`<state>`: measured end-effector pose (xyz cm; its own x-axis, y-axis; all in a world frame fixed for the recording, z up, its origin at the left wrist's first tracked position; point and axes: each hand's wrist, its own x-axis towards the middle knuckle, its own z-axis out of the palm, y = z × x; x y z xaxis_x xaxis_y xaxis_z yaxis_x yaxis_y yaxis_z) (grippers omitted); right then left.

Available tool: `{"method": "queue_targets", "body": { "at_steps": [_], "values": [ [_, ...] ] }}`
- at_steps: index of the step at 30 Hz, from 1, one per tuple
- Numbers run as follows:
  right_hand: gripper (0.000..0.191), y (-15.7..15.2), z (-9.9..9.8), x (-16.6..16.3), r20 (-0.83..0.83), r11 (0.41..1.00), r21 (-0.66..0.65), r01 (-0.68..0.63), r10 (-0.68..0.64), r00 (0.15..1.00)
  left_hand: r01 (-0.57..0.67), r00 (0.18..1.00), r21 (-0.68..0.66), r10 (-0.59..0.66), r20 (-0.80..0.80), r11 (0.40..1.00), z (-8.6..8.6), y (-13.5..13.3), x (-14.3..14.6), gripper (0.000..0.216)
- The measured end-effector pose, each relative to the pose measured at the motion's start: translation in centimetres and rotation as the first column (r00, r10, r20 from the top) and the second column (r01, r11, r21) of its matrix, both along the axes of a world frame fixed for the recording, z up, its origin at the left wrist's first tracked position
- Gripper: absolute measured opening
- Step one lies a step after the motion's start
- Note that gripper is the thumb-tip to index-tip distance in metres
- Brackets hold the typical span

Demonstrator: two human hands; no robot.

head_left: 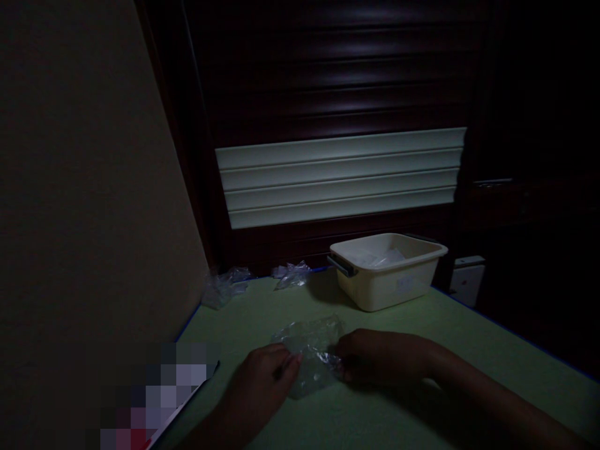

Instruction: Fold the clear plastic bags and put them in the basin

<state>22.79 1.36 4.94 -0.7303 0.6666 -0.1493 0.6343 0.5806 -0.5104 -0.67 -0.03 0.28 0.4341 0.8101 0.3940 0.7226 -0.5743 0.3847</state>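
Observation:
A crinkled clear plastic bag (pixel 312 369) lies on the green tabletop between my two hands. My left hand (pixel 265 378) pinches its left edge between thumb and fingers. On the opposite side, my right hand (pixel 368 356) is closed on the bag's right edge, its fingertips partly in shadow. Beyond the hands stands a cream plastic basin (pixel 398 284) with dark handles, and clear plastic (pixel 375 257) shows inside it.
Crumpled clear plastic (pixel 225 287) rests at the table's back left corner, with another clear piece (pixel 293 275) beside it. A wall (pixel 94 187) borders the left side. A pixelated flat item (pixel 164 400) lies at lower left. Behind are dark slatted panels (pixel 337 75).

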Motion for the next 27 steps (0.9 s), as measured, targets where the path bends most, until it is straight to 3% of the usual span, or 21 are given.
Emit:
{"method": "queue_targets", "body": {
  "at_steps": [4, 13, 16, 18, 20, 22, 24, 27],
  "values": [
    [0.011, 0.2, 0.1, 0.4, -0.035, 0.993, -0.117, -0.015, 0.011, 0.999, -0.014, 0.999, -0.052, 0.017, 0.043, 0.999, -0.1, 0.3, 0.0, 0.036],
    [0.018, 0.4, -0.3, 0.7, -0.052, 0.982, -0.174, -0.071, 0.062, 0.997, 0.02, 0.997, 0.027, -0.022, 0.077, 0.999, 0.1, -0.2, 0.0, 0.022],
    [0.017, 0.3, -0.2, 0.7, -0.075, 0.984, -0.156, -0.087, 0.076, 0.994, -0.096, 0.995, 0.288, 0.088, 0.041, 0.953, 0.2, -0.4, -0.2, 0.008],
    [0.015, 0.3, -0.1, 0.7, -0.062, 0.989, -0.13, -0.071, 0.064, 0.996, -0.127, 0.991, 0.521, 0.135, 0.022, 0.844, 0.5, -0.8, -0.3, 0.016],
    [0.014, 0.3, -0.1, 0.6, -0.047, 0.991, -0.122, -0.061, 0.056, 0.997, -0.006, 0.998, 0.668, 0.049, -0.045, 0.744, 1.1, -1.3, -0.3, 0.019],
    [0.013, 0.3, 0.0, 0.4, -0.036, 0.993, -0.105, -0.058, 0.054, 0.998, 0.226, 0.973, 0.694, -0.13, -0.189, 0.684, 1.7, -2.0, 0.0, 0.017],
    [0.013, 0.3, 0.0, 0.3, -0.023, 0.995, -0.089, -0.049, 0.047, 0.999, 0.421, 0.906, 0.61, -0.272, -0.325, 0.672, 2.0, -2.4, 0.4, 0.014],
    [0.014, 0.3, -0.1, 0.2, -0.012, 0.998, -0.06, -0.032, 0.032, 0.999, 0.52, 0.844, 0.452, -0.356, -0.4, 0.725, 1.8, -2.4, 0.8, 0.012]
  ]
}}
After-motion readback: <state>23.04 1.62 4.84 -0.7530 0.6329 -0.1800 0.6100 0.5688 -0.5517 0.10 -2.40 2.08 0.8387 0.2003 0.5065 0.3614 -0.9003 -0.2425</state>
